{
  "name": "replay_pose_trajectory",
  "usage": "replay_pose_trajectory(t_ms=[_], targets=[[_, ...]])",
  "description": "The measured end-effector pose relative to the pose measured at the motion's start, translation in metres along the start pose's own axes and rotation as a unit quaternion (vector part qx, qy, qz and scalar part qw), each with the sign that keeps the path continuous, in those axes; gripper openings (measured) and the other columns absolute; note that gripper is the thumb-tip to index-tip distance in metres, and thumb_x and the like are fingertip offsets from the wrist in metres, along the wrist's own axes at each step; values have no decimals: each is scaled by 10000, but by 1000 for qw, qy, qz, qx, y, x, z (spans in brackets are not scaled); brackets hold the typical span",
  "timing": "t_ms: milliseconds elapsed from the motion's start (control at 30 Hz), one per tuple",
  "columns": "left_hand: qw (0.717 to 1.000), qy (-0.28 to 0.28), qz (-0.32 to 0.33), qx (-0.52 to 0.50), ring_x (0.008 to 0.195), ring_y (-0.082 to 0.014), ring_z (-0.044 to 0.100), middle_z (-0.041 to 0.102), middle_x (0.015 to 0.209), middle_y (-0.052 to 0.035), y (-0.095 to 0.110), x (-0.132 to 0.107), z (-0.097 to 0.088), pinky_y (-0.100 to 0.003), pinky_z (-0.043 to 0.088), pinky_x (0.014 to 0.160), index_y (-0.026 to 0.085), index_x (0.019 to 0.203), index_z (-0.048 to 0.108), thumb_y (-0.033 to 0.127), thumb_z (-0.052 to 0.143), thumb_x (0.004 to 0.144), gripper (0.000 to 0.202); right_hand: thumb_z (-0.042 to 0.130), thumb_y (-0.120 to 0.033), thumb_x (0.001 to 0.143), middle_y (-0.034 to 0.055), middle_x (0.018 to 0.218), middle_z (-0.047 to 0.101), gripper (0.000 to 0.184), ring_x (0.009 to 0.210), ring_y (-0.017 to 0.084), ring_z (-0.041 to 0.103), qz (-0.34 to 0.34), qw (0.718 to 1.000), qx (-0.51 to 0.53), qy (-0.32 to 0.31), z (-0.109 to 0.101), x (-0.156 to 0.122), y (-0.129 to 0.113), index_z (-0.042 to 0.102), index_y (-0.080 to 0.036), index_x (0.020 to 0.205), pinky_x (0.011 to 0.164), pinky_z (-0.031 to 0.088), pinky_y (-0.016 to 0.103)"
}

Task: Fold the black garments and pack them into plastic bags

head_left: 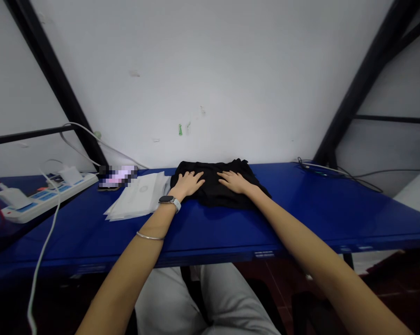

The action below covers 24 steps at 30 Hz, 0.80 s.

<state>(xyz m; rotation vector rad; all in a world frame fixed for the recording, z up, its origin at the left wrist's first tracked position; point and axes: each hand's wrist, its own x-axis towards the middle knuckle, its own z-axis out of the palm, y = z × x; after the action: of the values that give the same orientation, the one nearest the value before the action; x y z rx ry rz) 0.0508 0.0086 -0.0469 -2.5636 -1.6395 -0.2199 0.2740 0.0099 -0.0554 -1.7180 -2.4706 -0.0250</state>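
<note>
A black cloth [215,195], perhaps a garment, lies bunched into a rough rectangle on the blue table near the wall. My left hand [188,184] rests flat on its left part, fingers spread. On the right part lies my right hand [235,181], also flat with the fingers apart. Both palms press on the fabric without gripping it. A watch [168,199] and a thin bangle [150,237] are on my left wrist and forearm. What kind of garment the cloth is, I cannot tell.
White papers [138,195] in a stack lie left of the cloth, beside a phone [117,177]. Further left is a white power strip [52,197] with plugged-in chargers and a white cable [49,237]. Black cables [352,179] lie at the right back of the blue table [310,209].
</note>
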Motion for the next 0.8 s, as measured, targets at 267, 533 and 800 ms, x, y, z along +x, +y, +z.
replay_pose_trajectory(t_ms=[267,533,800], targets=[[1000,5,-2,7,1329,-354,335,357,1485,-141,2,-3,-3,-575,312,1019,247,1448,328,481,243,956,551,268,-461,966,115,1499,334,542,1385,330,255,1,1000,15,10,0,-2,-1,358,-229,1447,1087,195,597],[971,171,101,131,1378,-357,235,138,1580,-56,16,-9,-10,-584,306,1045,286,1434,351,287,460,902,543,475,-356,910,94,1162,610,303,1157,237,512,-41,913,327,241,-5,6,-20,654,-216,1110,1049,334,438],[939,216,187,191,1403,-334,198,103,1587,-9,37,-8,-10,-589,288,1070,234,1405,423,226,393,905,501,672,-413,775,91,1015,690,287,1043,230,599,-54,753,644,124,-12,-8,-56,698,-174,931,998,401,398]])
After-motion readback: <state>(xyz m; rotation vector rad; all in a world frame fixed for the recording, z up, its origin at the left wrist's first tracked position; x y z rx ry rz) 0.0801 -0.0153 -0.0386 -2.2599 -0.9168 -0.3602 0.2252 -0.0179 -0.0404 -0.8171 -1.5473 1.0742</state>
